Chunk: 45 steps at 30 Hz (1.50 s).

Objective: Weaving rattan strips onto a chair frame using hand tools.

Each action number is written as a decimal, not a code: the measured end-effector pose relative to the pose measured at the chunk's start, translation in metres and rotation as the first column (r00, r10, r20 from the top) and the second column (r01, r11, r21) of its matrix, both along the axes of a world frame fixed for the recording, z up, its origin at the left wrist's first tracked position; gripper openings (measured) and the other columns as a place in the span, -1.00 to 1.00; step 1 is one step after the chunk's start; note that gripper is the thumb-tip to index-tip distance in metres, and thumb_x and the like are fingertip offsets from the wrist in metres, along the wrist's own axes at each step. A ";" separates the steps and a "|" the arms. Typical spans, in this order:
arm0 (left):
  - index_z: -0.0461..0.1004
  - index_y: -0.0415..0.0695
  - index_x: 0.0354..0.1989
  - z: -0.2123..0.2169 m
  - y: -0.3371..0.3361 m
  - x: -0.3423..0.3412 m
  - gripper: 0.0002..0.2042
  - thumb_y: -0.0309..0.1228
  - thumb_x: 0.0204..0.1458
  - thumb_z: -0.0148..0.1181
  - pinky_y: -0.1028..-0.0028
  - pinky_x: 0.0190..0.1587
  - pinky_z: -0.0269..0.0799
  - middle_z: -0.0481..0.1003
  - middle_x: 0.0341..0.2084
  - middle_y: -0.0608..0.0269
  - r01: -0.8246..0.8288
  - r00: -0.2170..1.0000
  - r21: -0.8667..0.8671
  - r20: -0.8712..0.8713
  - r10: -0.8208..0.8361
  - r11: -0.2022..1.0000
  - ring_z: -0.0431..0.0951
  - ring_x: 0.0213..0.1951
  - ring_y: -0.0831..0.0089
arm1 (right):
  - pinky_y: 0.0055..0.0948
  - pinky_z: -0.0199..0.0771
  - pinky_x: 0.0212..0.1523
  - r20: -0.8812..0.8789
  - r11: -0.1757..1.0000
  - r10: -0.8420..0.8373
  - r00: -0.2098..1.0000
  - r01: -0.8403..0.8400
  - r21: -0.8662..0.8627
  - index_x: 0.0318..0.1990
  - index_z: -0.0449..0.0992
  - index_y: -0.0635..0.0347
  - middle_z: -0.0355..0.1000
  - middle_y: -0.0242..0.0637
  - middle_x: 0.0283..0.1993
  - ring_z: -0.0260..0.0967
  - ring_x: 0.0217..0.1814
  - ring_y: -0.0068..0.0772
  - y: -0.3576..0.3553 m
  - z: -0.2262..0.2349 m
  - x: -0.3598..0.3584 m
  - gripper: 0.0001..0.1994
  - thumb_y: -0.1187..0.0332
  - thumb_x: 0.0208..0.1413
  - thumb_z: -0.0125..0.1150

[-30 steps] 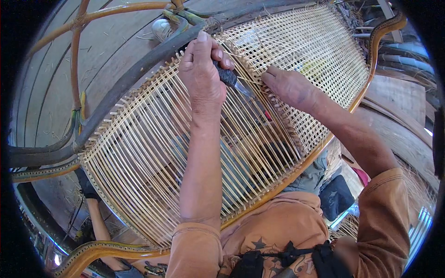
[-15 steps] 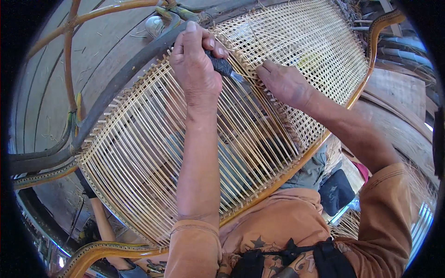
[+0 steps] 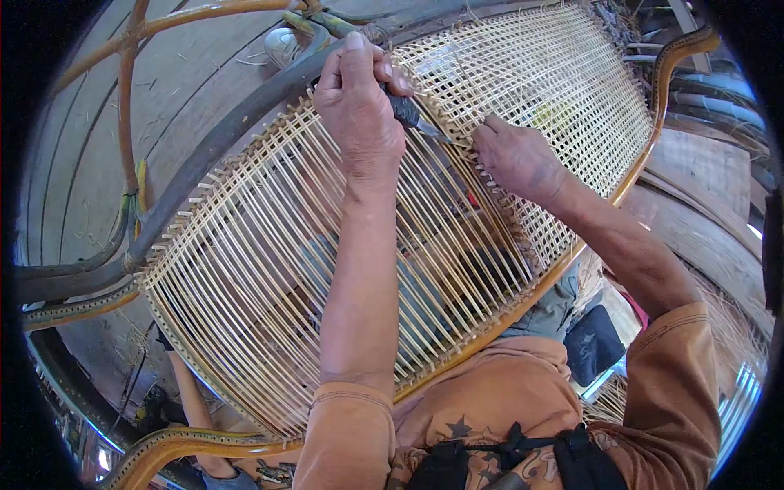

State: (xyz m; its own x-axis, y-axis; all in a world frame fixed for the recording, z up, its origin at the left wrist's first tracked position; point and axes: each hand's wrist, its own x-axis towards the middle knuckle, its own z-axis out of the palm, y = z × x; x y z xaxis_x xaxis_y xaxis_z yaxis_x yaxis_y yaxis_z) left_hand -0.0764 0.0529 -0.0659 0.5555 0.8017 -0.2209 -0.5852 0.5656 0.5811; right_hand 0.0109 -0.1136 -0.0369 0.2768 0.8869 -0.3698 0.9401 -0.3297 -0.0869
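My left hand (image 3: 359, 106) is closed around the dark wrapped handle of a small knife (image 3: 403, 110). Its thumb points up, and the tapered metal blade reaches right to the cane by my right fingers. My right hand (image 3: 516, 155) is closed, its fingertips pressed at the cross-band of the cane panel (image 3: 237, 269); what they pinch is hidden. Left of this band, the panel has only lengthwise strands with gaps between them. Right of it lies an open lattice weave (image 3: 563, 90). Short pegs stick out along the panel's far edge.
A curved varnished wooden frame (image 3: 175, 441) borders the panel. Beyond it run a dark pole (image 3: 204, 143) and bent brown poles (image 3: 126, 98) above a plank floor (image 3: 73, 180). Another person's arm (image 3: 192, 392) shows at lower left, and a shoe (image 3: 282, 46) at the top. Boards (image 3: 702, 171) lie at right.
The whole view has shifted slightly, so both hands and the panel appear a little further right. More of the knife's pointed blade shows now, its tip close to my right fingers.
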 end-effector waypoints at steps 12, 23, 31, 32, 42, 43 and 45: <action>0.36 -0.17 -0.56 0.000 0.007 0.003 -0.74 -0.32 0.15 0.04 0.57 -0.61 0.29 0.29 -0.73 0.37 -0.018 0.999 0.061 -0.031 0.020 0.998 0.32 -0.70 0.60 | -0.30 0.49 -0.45 -0.069 0.992 0.060 0.996 -0.052 0.112 -0.25 0.34 0.20 0.29 -0.22 -0.32 0.40 -0.45 -0.22 -0.005 0.000 0.006 -0.89 0.42 0.06 -0.01; 0.36 -0.21 -0.61 0.008 -0.008 0.026 -0.70 -0.32 0.14 0.03 0.52 -0.60 0.26 0.25 -0.74 0.37 0.144 0.987 0.237 -0.106 -0.122 0.961 0.28 -0.69 0.58 | -0.27 0.44 -0.41 -0.097 0.978 -0.133 0.986 0.146 0.149 -0.28 0.37 0.18 0.30 -0.23 -0.39 0.38 -0.41 -0.15 -0.003 0.000 -0.007 -0.91 0.43 0.05 0.07; 0.33 -0.19 -0.61 -0.004 0.002 0.032 -0.71 -0.29 0.11 0.05 0.46 -0.62 0.24 0.21 -0.75 0.38 0.214 0.977 0.102 -0.011 -0.214 0.972 0.24 -0.71 0.54 | -0.26 0.43 -0.41 -0.093 0.966 -0.112 0.989 0.130 0.221 -0.31 0.38 0.18 0.31 -0.22 -0.41 0.38 -0.41 -0.14 -0.004 -0.003 -0.007 -0.93 0.42 0.07 0.06; 0.33 -0.18 -0.60 -0.006 0.005 0.035 -0.72 -0.29 0.10 0.06 0.46 -0.62 0.24 0.20 -0.75 0.38 0.263 0.965 0.074 -0.004 -0.264 0.962 0.24 -0.70 0.54 | -0.26 0.43 -0.41 -0.076 0.970 -0.106 0.991 0.120 0.211 -0.32 0.38 0.18 0.31 -0.22 -0.41 0.38 -0.41 -0.14 -0.003 -0.003 -0.007 -0.93 0.41 0.07 0.05; 0.32 -0.08 -0.56 -0.022 0.023 0.070 -0.72 -0.19 0.09 0.08 0.45 -0.68 0.19 0.22 -0.78 0.40 0.567 0.815 -0.125 -0.056 -0.577 0.814 0.22 -0.76 0.52 | -0.26 0.43 -0.39 -0.068 0.979 -0.158 0.985 0.166 0.119 -0.35 0.37 0.18 0.30 -0.21 -0.42 0.37 -0.42 -0.13 -0.001 -0.006 -0.006 -0.93 0.40 0.09 0.00; 0.32 -0.08 -0.56 -0.024 0.023 0.070 -0.72 -0.19 0.09 0.08 0.45 -0.68 0.19 0.22 -0.78 0.40 0.566 0.816 -0.127 -0.054 -0.575 0.815 0.22 -0.76 0.52 | -0.26 0.43 -0.39 -0.072 0.979 -0.172 0.982 0.179 0.102 -0.37 0.36 0.19 0.29 -0.21 -0.43 0.37 -0.42 -0.13 0.000 -0.006 -0.006 -0.93 0.40 0.09 0.00; 0.30 -0.06 -0.56 -0.028 0.022 0.071 -0.72 -0.19 0.10 0.05 0.50 -0.69 0.15 0.19 -0.78 0.43 0.582 0.811 -0.140 0.032 -0.584 0.801 0.20 -0.76 0.55 | -0.26 0.44 -0.39 -0.076 0.979 -0.182 0.980 0.188 0.083 -0.38 0.36 0.19 0.29 -0.21 -0.44 0.37 -0.42 -0.13 0.004 -0.003 -0.004 -0.92 0.40 0.09 0.00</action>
